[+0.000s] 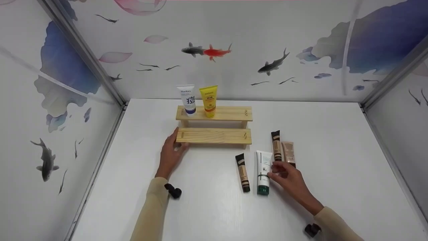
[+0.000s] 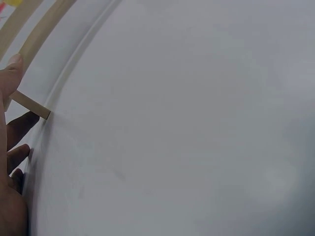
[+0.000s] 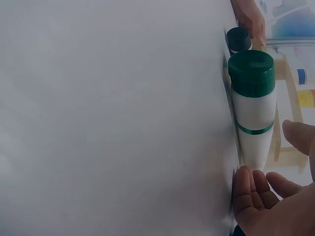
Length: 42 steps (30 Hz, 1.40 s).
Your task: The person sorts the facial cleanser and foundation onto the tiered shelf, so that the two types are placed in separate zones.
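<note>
A two-step wooden rack [image 1: 214, 136] stands on the white table; my left hand [image 1: 171, 155] grips the left end of its lower step. In the left wrist view the thumb of this hand [image 2: 12, 204] lies on the wood, with fingers around the end leg. Beside a white tube with a green cap [image 1: 263, 167], my right hand [image 1: 291, 179] is at its right side, thumb and fingers parted. The right wrist view shows this hand [image 3: 285, 209] by the far end of the tube [image 3: 253, 108], fingers loosely bent and thumb apart, not pinching it.
On the upper step stand a white tube with a blue cap [image 1: 188, 100] and a yellow tube [image 1: 209, 100]. A beige-and-black tube [image 1: 243, 172] lies left of the green-capped one. Another such tube [image 1: 277, 147] and a brownish tube [image 1: 289, 152] lie beyond my right hand. Printed walls surround the table.
</note>
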### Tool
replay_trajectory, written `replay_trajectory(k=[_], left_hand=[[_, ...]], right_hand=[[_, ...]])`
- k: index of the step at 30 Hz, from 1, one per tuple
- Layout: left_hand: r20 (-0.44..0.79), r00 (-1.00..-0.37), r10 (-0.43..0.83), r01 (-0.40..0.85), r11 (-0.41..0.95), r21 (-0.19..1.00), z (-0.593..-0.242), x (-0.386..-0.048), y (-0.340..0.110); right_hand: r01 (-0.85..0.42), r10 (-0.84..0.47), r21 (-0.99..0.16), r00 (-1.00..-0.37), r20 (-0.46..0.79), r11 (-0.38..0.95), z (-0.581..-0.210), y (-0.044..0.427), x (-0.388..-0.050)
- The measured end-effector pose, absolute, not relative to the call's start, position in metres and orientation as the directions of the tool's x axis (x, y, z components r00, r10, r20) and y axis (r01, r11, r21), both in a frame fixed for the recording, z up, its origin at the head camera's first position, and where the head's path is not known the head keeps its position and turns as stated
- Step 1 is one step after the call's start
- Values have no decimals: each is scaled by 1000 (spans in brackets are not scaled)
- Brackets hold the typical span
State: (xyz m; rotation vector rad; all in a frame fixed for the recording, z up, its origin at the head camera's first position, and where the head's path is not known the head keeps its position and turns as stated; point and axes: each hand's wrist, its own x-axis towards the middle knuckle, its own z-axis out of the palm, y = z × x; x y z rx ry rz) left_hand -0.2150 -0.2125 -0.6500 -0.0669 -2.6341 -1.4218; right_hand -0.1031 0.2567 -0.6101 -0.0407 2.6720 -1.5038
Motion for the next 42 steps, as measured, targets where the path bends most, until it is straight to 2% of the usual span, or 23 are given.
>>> replay_trajectory(k=[24, 32, 42], left_hand=[[144, -989, -34, 100, 563, 820, -649, -215, -213], [166, -986, -20, 127, 553, 823, -649, -216, -212], [167, -986, -17, 133, 529, 838, -650, -216, -213]], right_hand=[[81, 10, -835, -996, -90, 544, -612, 235, -104], [88, 60, -796, -996, -65, 599, -614, 222, -106], [59, 46, -751, -998, -39, 657, -616, 216, -110]])
